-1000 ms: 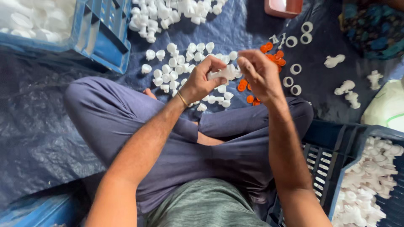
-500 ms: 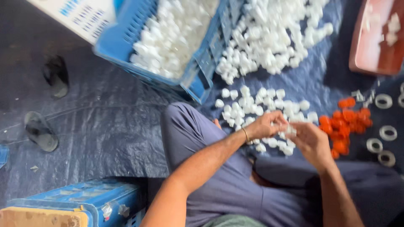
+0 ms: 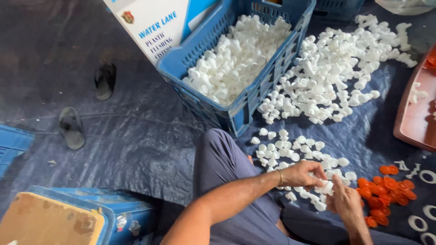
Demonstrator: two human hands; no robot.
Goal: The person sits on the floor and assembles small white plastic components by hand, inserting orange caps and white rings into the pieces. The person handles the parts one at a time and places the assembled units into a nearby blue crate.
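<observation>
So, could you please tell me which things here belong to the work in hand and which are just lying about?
In hand:
- left hand and right hand, together on a small white plastic piece
- loose white pieces in front of them
- orange caps
- white rings
- blue crate of white pieces

Lying about:
- two dark sandals
- printed carton
- reddish tray

Two sandals [image 3: 105, 80], two hands [image 3: 309, 174]

Dark tarp floor [image 3: 136, 136], 2 sandals [image 3: 71, 127], dim light
</observation>
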